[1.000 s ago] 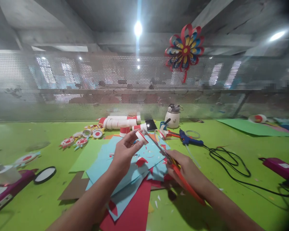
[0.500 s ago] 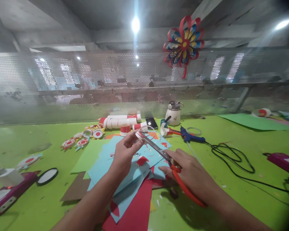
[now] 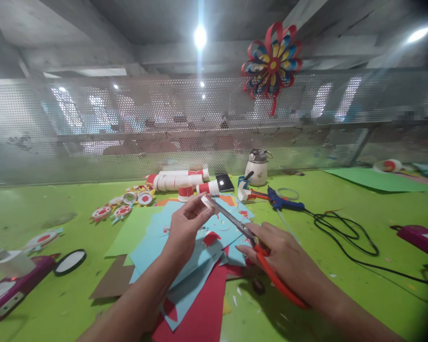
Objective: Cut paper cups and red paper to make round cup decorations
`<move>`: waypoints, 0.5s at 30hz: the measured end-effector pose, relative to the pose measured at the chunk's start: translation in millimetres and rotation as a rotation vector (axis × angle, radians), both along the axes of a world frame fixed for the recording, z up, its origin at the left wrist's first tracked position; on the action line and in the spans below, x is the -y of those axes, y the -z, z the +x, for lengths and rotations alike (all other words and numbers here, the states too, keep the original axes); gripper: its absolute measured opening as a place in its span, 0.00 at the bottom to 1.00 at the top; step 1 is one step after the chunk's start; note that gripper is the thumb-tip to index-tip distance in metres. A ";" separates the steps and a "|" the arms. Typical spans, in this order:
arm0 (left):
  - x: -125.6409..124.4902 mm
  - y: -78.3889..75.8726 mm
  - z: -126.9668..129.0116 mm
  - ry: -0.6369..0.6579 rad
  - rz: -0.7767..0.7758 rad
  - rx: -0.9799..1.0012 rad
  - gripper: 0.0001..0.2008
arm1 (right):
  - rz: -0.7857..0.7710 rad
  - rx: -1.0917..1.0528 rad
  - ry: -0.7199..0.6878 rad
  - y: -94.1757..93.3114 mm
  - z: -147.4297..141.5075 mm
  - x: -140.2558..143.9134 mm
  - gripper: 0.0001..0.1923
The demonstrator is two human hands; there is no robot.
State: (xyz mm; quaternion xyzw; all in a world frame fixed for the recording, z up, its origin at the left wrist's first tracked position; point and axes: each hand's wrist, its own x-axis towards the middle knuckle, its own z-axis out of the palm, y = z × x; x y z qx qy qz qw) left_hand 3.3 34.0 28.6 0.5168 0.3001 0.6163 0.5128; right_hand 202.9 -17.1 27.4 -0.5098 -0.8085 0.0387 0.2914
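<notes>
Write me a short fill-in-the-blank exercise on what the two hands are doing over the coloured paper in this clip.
1. The right hand grips scissors whose handles are ____ in colour.
2. The left hand pinches a small paper piece that is white and ____.
3. The blue glue gun lies on the ____ table, beyond the right hand.
4. Most sheets in the paper pile under the hands are light ____.

Missing words: red; red; green; blue

Red-handled scissors closed on small white paper piece.
</notes>
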 end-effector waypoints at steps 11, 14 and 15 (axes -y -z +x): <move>-1.3 1.3 -1.4 -0.024 -0.017 -0.010 0.23 | -0.028 -0.034 0.006 2.1 1.8 -2.1 0.14; -1.4 1.2 -0.8 -0.019 -0.025 0.019 0.22 | -0.033 -0.144 0.011 3.8 4.0 -7.4 0.10; -1.2 0.8 -0.5 -0.025 -0.041 0.021 0.22 | -0.044 -0.174 0.018 4.8 5.2 -9.9 0.10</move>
